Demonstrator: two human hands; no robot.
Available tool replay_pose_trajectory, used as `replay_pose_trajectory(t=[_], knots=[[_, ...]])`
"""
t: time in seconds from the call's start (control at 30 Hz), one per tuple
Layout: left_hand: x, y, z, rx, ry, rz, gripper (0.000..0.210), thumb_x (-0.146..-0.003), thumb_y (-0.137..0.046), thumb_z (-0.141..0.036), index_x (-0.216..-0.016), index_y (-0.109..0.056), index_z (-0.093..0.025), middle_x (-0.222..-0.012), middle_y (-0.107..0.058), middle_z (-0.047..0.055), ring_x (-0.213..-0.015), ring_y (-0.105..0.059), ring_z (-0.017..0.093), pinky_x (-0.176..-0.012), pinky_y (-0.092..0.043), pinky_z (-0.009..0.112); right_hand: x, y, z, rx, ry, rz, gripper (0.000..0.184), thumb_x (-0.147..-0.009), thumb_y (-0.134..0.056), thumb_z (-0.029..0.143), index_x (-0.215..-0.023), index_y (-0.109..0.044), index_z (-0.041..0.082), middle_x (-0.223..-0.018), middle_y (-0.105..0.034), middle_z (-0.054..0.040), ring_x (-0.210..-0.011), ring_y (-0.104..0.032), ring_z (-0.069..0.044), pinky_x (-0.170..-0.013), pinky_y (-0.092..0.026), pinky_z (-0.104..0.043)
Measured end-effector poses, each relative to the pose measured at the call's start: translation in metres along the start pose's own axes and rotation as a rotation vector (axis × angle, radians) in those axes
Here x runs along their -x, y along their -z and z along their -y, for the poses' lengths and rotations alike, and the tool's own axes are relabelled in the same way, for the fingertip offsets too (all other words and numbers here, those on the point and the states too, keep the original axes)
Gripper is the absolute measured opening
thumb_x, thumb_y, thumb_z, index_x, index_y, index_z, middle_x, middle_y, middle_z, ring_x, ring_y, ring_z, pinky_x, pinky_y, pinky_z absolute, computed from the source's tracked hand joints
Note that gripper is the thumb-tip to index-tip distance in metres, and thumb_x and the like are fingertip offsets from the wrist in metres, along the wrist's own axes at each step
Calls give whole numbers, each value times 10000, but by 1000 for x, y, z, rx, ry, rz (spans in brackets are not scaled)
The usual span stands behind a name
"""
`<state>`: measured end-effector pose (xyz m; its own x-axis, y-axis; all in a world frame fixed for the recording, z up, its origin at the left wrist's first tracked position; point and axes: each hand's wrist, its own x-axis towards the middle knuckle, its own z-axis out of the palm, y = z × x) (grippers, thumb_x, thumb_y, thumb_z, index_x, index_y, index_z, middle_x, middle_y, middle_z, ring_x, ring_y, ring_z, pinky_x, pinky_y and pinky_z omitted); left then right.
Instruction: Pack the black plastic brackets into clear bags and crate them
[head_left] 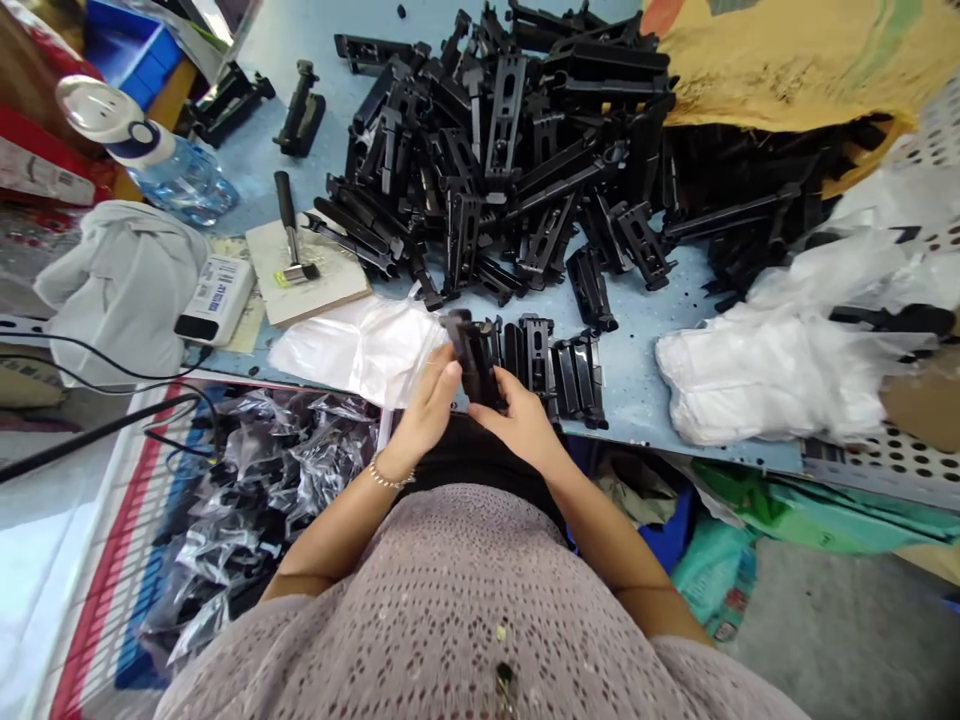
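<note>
In the head view, a slotted black plastic part (478,368) is held between my two hands at the table's front edge, its upper end blurred. My right hand (523,418) grips its lower right side, thumb across the near end. Against its left side is my left hand (429,405), closed with fingers together; its exact contact is partly hidden. Just left of that hand lies a stack of clear plastic bags (367,350). Beside my right hand stands a short row of similar black parts (576,380).
A large heap of black parts (506,120) covers the table's back, spilling from a yellow sack (795,65). A brush (291,230) rests on a board (330,275). White bags (750,370) lie right; a bottle (176,170) stands left. A basket (112,560) holds bagged parts below.
</note>
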<state>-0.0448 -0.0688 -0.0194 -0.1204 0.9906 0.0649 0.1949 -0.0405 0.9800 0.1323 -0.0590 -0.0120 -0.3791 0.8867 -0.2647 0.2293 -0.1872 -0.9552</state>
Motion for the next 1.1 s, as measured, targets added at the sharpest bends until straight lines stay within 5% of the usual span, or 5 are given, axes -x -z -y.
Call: replay_pose_trajectory(t=[0.17, 0.4, 0.6, 0.9, 1.1], knots=[[1, 65, 32, -712, -56, -126, 236, -979, -590, -310, -1051, -751, -154, -1240, -680, 191, -1136, -628, 318, -1049, -503, 530, -17, -1, -8, -440, -147, 56, 416, -837, -800, 425, -1179, -673, 225, -1130, -777, -81, -953, -763, -242, -891, -614, -431], [-28, 102, 48, -88, 346, -216, 223, -726, -807, -363, -754, -704, -168, -686, -635, 1, -641, -563, 135, -633, -445, 274, -39, -25, 4, -747, -184, 213, 359, -823, -779, 439, -1090, -676, 222, -1132, -770, -81, -959, -762, -249, -812, -638, -393], [-31, 105, 49, 53, 398, -209, 251, -746, -788, -398, -798, -754, -154, -688, -668, 10, -643, -576, 124, -630, -435, 259, -68, -61, 13, -864, -274, 368, 399, -773, -810, 449, -1072, -655, 235, -955, -761, -31, -852, -760, -214, -787, -638, -348], [-14, 120, 14, -645, -189, -138, 226, -921, -536, -153, -901, -757, -197, -1072, -764, 106, -1012, -672, 247, -930, -551, 433, -78, -66, 6, -793, -296, 248, 343, -753, -822, 446, -944, -678, 200, -816, -766, -38, -743, -721, -183, -752, -610, -319], [-28, 126, 11, -813, -143, -139, 198, -921, -583, -167, -999, -762, -138, -991, -743, 111, -814, -671, 205, -810, -571, 371, -55, -47, 9, -671, -253, 161, 414, -783, -784, 499, -1064, -651, 225, -872, -760, -38, -853, -737, -222, -752, -611, -345]])
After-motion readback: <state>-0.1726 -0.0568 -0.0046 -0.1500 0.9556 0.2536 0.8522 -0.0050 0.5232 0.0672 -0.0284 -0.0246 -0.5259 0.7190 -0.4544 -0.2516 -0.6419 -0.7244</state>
